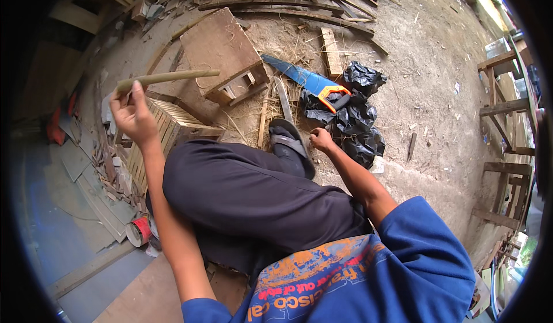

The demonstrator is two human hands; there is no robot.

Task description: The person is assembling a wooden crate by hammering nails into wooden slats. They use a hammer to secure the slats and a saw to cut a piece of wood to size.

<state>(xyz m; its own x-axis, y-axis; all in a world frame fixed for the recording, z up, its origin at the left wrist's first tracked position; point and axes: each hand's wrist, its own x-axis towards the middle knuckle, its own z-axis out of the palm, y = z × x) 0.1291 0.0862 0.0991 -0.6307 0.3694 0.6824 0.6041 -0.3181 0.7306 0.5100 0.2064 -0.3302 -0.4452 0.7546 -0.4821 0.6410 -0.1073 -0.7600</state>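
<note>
My left hand (136, 111), raised at the left, is closed round the near end of a greenish-brown stick (184, 76) that looks like bamboo. The stick points right, over a worn wooden box (222, 49). Low beside my sandalled foot (291, 147), my right hand (321, 139) has its fingers curled together; whatever they may hold is hidden. Just beyond it lies crumpled black plastic (360, 124). A handsaw (305, 78) with a blue blade and an orange-and-black handle rests partly on that plastic.
A slatted wooden piece (164, 130) stands by my left knee. Wood shavings and a short plank (331, 52) lie past the saw. Long curved boards (288, 9) and scrap cover the far ground. A red tin (138, 231) sits at left; wooden frames (504, 107) stand at right.
</note>
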